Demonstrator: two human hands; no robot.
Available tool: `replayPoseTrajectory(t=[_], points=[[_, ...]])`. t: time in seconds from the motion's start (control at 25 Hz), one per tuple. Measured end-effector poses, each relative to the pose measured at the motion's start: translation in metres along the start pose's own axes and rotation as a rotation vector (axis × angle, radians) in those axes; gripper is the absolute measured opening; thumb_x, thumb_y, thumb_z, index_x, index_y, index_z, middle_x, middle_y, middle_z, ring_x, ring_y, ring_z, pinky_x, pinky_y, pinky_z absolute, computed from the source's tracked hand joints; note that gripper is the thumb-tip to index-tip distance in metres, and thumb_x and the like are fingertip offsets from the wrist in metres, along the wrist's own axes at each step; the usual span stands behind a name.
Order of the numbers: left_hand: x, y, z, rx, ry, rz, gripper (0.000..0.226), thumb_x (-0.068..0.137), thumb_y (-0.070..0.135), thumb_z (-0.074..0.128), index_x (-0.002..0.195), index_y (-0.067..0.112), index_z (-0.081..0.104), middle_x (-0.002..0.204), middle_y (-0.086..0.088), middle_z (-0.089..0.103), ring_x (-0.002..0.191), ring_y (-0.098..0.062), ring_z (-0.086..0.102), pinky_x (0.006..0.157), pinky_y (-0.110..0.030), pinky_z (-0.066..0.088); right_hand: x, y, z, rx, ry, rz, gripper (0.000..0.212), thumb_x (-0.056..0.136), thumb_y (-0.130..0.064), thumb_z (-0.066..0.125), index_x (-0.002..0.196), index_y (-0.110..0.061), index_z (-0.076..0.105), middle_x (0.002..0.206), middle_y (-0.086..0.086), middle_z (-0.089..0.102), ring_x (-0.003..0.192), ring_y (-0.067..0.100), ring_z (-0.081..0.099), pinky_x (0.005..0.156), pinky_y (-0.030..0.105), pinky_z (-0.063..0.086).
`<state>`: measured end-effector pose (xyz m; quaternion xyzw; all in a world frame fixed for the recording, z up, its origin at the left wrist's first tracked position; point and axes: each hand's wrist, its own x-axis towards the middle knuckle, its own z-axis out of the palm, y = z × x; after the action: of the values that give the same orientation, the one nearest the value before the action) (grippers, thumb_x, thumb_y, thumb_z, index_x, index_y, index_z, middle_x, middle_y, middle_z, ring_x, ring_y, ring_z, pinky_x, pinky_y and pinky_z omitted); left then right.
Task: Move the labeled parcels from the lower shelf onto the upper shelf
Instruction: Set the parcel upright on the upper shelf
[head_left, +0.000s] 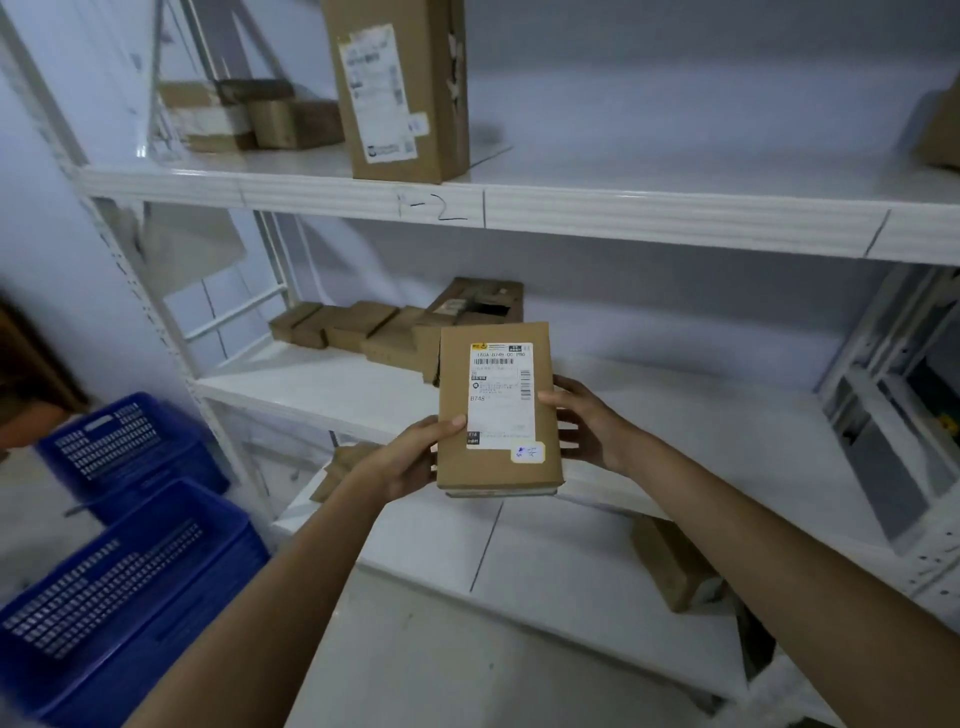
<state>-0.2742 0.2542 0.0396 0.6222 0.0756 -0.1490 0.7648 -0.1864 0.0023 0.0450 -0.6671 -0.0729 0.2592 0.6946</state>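
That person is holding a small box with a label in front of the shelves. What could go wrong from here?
The parcel is held only by its side edges between the left hand and right hand, with nothing under it, so it might slip. On the upper shelf, a tall box stands upright near the front edge; a careless placement could knock it over.

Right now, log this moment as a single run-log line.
stage: carrying | held: labeled parcel, upright, label facing camera | left hand: grip on left edge | right hand: grip on right edge | upper shelf: not reached
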Motion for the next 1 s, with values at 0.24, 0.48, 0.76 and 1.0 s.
replayPoseTrajectory(t=[0.24,0.48,0.76,1.0], points=[[-0.095,0.028,-0.134,-0.031,0.147,0.063,0.081,0.077,0.035,0.072,0.148,0.004,0.048,0.147,-0.022,0.058,0.141,-0.042,0.05,0.119,-0.055,0.037,0.023,-0.01,0.171,0.005,-0.119,-0.027,0.055,0.078,-0.043,0.077,0.13,-0.032,0.062,0.116,0.01,0.072,0.099,0.027,0.071,0.081,0.038,0.06],[-0.133,0.089,-0.231,-0.047,0.243,0.175,0.062,0.095,0.029,0.062,0.15,0.007,0.045,0.149,-0.022,0.056,0.138,-0.04,0.053,0.11,-0.052,0.047,0.062,-0.056,0.289,0.025,-0.119,-0.125,0.044,0.087,-0.038,0.07,0.129,-0.027,0.063,0.117,0.009,0.071,0.096,0.025,0.068,0.076,0.036,0.056],[-0.115,0.185,-0.328,0.024,0.268,0.344,0.083,0.078,0.043,0.073,0.15,0.01,0.048,0.147,-0.018,0.059,0.112,-0.029,0.068,0.073,-0.034,0.064,0.162,-0.152,0.375,-0.02,-0.148,-0.288,0.053,0.088,-0.037,0.071,0.135,-0.016,0.057,0.13,0.013,0.067,0.114,0.029,0.063,0.088,0.042,0.053],[-0.068,0.308,-0.403,0.174,0.15,0.44,0.082,0.061,0.05,0.088,0.133,0.021,0.063,0.124,-0.005,0.076,0.102,-0.02,0.078,0.076,-0.034,0.063,0.254,-0.253,0.414,-0.039,-0.158,-0.389,0.062,0.084,-0.04,0.074,0.14,-0.023,0.052,0.133,0.015,0.064,0.119,0.033,0.064,0.099,0.046,0.052]])
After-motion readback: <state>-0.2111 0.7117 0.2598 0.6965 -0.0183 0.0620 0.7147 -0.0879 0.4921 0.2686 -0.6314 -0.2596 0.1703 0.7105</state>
